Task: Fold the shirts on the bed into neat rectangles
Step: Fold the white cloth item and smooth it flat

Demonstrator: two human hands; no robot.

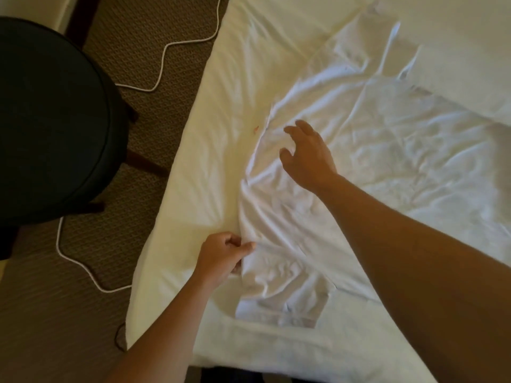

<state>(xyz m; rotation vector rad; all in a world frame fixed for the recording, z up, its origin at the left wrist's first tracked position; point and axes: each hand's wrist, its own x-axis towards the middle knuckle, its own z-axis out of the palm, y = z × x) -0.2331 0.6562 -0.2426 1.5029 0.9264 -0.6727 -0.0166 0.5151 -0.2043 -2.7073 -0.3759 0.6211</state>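
Your left hand [221,254] pinching the white shirt's [373,161] edge near the bed's [210,120] left edge, your right hand [305,152] spread over the rumpled shirt, fingers loosely apart

There is one view only, from a camera worn on the person's head. It looks forward and steeply down over a corner of the bed [221,78], close enough that both forearms enter from the bottom edge and fill much of the lower frame. The left hand [224,252] sits low and near centre; the right hand [307,153] reaches further out, near the middle. The wide lens bends the bed's edge. The view's left side takes in the carpeted floor [154,117], a dark round seat [55,114] and a white cable [163,59].
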